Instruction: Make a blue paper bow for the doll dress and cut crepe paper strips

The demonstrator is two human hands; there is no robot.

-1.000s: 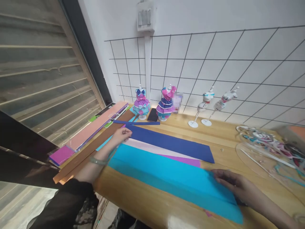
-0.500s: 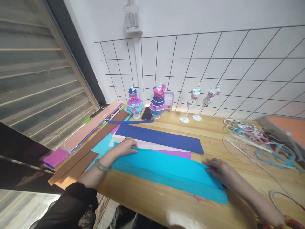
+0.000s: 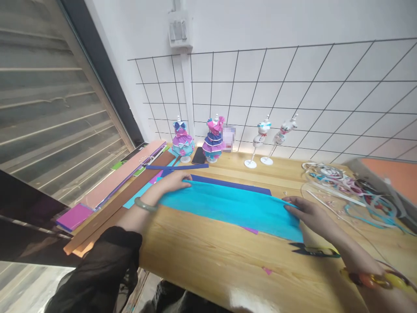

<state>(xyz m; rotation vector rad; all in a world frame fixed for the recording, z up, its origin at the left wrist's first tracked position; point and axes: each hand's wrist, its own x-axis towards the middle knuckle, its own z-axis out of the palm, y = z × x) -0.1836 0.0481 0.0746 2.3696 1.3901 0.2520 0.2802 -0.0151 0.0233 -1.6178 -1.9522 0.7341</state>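
A long turquoise paper sheet (image 3: 234, 208) lies across the wooden table (image 3: 208, 261). My left hand (image 3: 174, 180) pinches its far left end, fingers closed on the paper. My right hand (image 3: 304, 213) grips its right end. The sheet covers most of a dark blue sheet (image 3: 234, 184) and a purple one (image 3: 250, 230), of which only edges show. Small black scissors (image 3: 309, 250) lie on the table just below my right hand.
Brown, pink and magenta paper strips (image 3: 120, 191) lie at the left edge. Two dressed mini mannequins (image 3: 195, 141), a phone (image 3: 198, 155) and two bare mannequins (image 3: 270, 139) stand by the grid wall. A clear tray of ribbons (image 3: 345, 189) sits at right.
Both hands have carried the turquoise sheet away from me over the blue and pink sheets. The scissors under my right hand now lie uncovered.
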